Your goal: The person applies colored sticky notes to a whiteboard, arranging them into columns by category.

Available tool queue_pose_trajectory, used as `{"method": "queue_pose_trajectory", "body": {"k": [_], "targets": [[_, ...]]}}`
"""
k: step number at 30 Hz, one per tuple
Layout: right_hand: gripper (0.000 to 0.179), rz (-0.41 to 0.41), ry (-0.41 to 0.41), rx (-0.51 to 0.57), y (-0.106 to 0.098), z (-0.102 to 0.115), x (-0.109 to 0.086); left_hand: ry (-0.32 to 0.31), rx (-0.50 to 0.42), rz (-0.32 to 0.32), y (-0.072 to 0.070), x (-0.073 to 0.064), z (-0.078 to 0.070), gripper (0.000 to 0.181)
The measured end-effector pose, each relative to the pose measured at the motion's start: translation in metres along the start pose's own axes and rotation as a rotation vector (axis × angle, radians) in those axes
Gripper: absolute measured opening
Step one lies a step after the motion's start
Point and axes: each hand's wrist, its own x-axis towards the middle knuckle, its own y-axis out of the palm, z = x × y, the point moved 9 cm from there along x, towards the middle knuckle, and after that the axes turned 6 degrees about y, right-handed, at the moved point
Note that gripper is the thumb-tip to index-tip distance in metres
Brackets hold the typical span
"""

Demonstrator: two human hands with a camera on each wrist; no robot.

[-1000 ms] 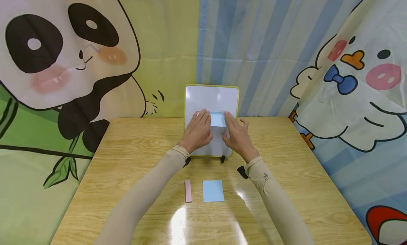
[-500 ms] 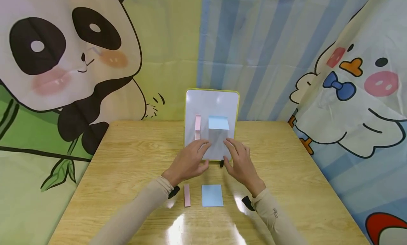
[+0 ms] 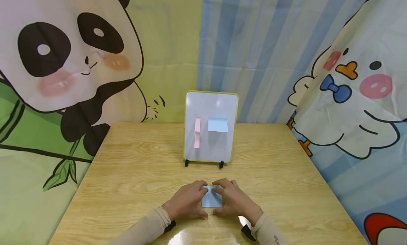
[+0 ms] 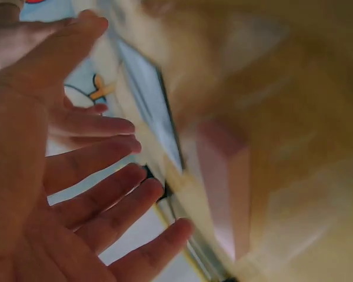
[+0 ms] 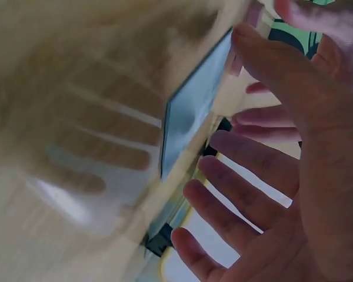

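Here, the blue pad (image 3: pixel 212 200) lies flat on the table (image 3: pixel 143 149) between the left hand (image 3: pixel 187 199) and the right hand (image 3: pixel 236 199); the hands stand apart, fingers loosely extended; the pink pad (image 4: pixel 225 188) lies near the left hand; beyond stands the whiteboard (image 3: pixel 213 104).

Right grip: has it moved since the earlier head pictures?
Yes: in the head view the right grip has come down from the whiteboard, toward the wearer, and is now at the blue pad.
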Motion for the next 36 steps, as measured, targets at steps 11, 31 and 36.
{"method": "queue_pose_trajectory", "body": {"k": [11,31,36], "targets": [[0.041,0.049,0.009,-0.003,0.012,0.003,-0.001,0.028,0.064,0.001,0.014,-0.001,-0.01,0.042],[0.026,0.034,-0.037,-0.006,0.005,0.009,0.0,0.03,-0.141,0.018,0.01,0.009,0.008,0.009],[0.028,0.037,-0.013,-0.014,0.007,0.007,0.001,0.035,-0.113,-0.02,0.007,0.012,0.009,0.021]]}}
